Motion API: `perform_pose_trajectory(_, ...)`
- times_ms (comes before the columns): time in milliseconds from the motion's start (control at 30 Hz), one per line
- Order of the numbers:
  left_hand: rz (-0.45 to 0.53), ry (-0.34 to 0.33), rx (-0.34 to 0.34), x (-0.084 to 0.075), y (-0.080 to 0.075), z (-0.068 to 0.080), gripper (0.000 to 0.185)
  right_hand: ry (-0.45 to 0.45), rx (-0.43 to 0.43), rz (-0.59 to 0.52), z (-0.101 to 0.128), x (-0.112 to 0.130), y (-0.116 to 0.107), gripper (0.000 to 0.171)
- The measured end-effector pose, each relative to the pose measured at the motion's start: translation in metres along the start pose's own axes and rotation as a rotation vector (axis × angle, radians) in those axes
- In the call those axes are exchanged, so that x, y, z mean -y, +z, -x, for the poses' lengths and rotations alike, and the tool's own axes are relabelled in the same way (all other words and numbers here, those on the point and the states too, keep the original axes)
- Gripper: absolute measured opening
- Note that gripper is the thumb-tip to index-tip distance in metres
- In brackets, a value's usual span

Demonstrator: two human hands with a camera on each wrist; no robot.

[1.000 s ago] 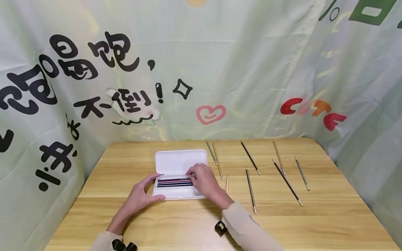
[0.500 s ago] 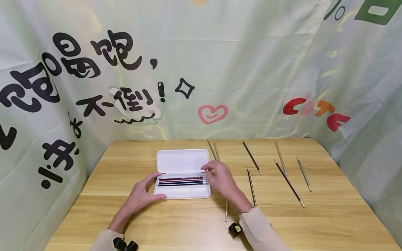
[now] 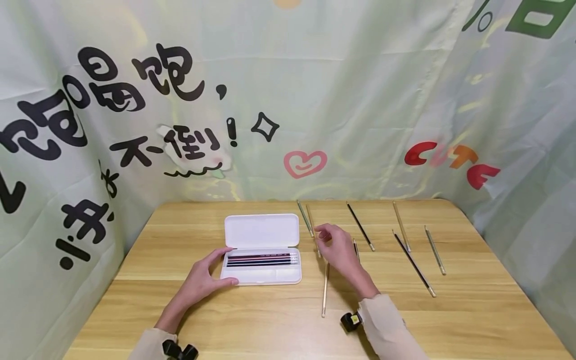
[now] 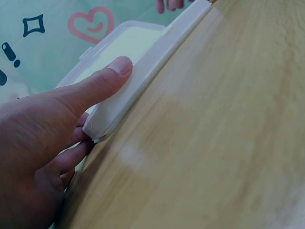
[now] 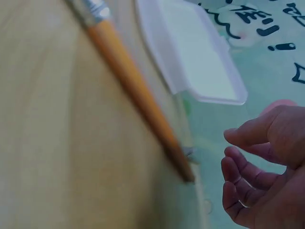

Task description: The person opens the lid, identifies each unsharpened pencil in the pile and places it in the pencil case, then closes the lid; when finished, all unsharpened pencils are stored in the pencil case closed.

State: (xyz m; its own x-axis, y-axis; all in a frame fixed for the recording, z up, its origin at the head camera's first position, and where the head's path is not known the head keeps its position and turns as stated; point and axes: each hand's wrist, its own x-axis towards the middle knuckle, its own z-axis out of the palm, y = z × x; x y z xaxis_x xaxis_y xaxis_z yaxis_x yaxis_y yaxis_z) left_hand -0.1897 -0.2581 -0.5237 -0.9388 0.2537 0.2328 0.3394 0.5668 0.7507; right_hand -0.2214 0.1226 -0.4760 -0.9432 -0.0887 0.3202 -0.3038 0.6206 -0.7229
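A white pencil case lies with its lid raised, several dark pencils side by side in its rear compartment. My left hand holds the case by its left end, the thumb along the front edge and the fingers behind, as the left wrist view also shows. Right of the case, my right hand is above the table with fingers loosely bent and nothing between them. Beneath it lies a natural-wood pencil, which the right wrist view shows apart from the fingers. The hand partly covers a black pencil.
Behind the right hand lie a green pencil and another wooden pencil. Farther right are two black pencils, a wooden pencil and a grey-green pencil. A printed curtain surrounds the wooden table.
My right hand has moved from inside the case out over its right end, then to the loose pencils on the right. My left hand keeps its place on the case.
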Motion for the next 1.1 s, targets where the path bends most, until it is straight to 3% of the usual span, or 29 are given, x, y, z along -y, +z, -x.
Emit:
perform_pose_trajectory(167, 0.003, 0.003, 0.002, 0.0005, 0.0003, -0.0003, 0.081, 0.094, 0.104, 0.070, 0.0009, -0.0092, 0.0061, 0.040)
perform_pose_trajectory(333, -0.004, 0.000, 0.001, 0.0010, -0.0001, -0.0004, 0.081, 0.104, 0.146, 0.135, 0.0001, -0.0101, 0.0104, 0.046)
perform_pose_trajectory(567, -0.004, -0.002, 0.002, 0.0010, 0.0003, -0.0005, 0.081, 0.124, 0.120, 0.129, -0.0007, -0.0100, 0.0082, 0.029)
perform_pose_trajectory(1100, 0.009, -0.018, 0.011, -0.0027, 0.0001, 0.0000, 0.082, 0.083, 0.038, 0.194, 0.0027, -0.0086, 0.0046, 0.017)
